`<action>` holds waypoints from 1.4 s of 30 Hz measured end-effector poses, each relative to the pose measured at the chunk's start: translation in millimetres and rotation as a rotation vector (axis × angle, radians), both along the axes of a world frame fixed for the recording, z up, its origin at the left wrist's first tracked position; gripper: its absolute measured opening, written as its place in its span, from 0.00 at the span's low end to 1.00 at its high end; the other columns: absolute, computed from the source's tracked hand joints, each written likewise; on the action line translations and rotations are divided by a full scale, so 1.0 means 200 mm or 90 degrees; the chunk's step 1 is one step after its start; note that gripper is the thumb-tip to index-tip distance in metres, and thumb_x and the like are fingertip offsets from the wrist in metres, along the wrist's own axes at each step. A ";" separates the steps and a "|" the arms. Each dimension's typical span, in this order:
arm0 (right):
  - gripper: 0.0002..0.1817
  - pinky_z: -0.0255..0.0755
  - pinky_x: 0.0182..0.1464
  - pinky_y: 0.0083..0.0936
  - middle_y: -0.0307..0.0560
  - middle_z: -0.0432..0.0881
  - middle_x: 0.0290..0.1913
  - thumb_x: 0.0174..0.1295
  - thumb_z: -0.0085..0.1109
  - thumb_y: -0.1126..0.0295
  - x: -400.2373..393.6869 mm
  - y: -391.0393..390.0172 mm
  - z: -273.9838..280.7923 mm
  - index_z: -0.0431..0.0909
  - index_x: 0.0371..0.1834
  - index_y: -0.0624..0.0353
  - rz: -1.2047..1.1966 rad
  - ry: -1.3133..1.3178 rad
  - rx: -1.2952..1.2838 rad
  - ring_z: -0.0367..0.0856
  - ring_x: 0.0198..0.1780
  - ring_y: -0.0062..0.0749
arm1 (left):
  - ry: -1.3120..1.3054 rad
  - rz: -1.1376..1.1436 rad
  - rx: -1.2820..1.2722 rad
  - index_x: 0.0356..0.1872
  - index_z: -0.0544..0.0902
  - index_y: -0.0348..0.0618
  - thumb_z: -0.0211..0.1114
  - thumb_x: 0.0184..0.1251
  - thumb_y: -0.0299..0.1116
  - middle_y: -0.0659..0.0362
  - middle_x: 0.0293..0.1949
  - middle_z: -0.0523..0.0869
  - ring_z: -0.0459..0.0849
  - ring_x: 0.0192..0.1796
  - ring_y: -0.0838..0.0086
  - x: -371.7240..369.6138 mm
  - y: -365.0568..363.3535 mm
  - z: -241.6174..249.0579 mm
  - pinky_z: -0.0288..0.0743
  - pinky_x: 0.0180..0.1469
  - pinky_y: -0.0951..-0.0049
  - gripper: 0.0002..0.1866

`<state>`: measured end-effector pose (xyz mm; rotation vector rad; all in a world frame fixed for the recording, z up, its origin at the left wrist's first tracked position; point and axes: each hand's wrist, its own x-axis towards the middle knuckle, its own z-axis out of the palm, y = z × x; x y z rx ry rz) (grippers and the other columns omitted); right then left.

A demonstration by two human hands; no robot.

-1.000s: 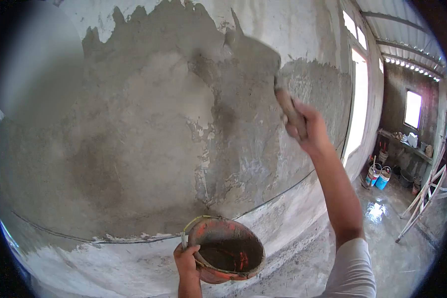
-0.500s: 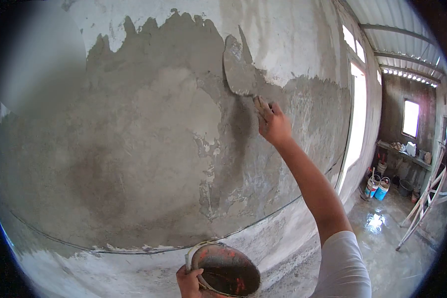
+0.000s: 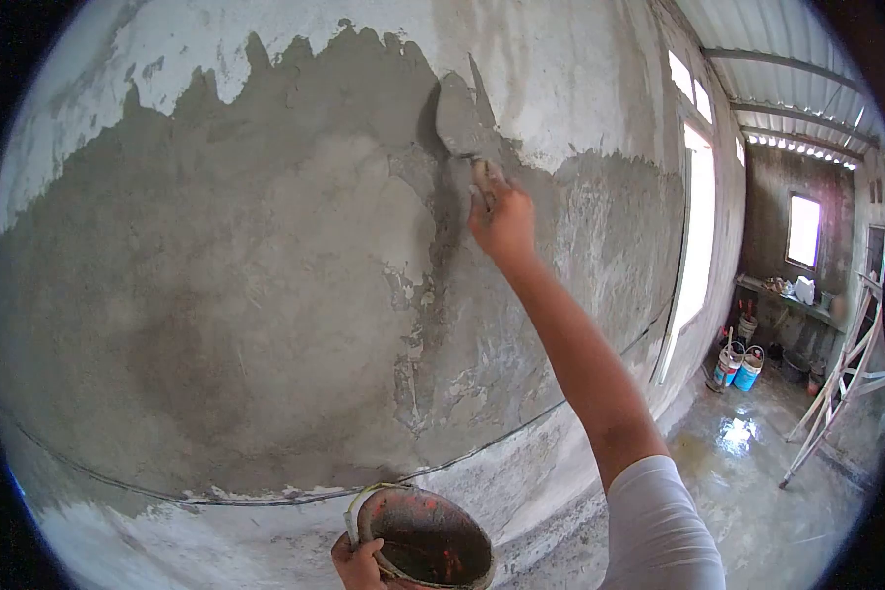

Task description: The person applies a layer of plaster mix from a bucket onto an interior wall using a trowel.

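Upper centre of the frame: we see the right hand (image 3: 503, 218) with its fingers wrapped around the handle of a trowel (image 3: 462, 113). Blade points up, laid over the grey plaster (image 3: 295, 216) near its ragged top edge. A dark shadow lines the blade's left side; we cannot tell how much of the metal touches the wall.

Bottom centre: the left hand (image 3: 360, 565) grips the bucket (image 3: 413, 504) at its left side, thumb over the rim. Its other fingers are mostly out of sight. The bucket is tipped so that its mouth faces us, red marks on the inner wall, dark inside; we cannot judge how much mix it holds.

Step in hand, as we read it: spreading and smoothing plaster at the border with the pale wall (image 3: 560, 79). We judge that the next move calls for a shallow blade angle, even pressure and the bucket held steady, close below the work. Patchy plaster shows at lower centre.

Right of frame, well apart from the hands: a tall window (image 3: 696, 246), pails (image 3: 747, 371) on the wet floor (image 3: 733, 472), a ladder (image 3: 836, 398).
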<state>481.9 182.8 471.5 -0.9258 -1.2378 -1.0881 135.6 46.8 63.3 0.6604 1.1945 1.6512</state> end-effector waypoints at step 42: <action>0.27 0.75 0.42 0.44 0.63 0.78 0.35 0.51 0.63 0.73 -0.09 -0.08 0.09 0.80 0.58 0.65 0.021 -0.071 0.010 0.79 0.36 0.57 | 0.091 -0.119 0.002 0.39 0.84 0.31 0.67 0.49 0.18 0.55 0.34 0.85 0.81 0.33 0.67 -0.24 -0.07 -0.01 0.77 0.36 0.67 0.13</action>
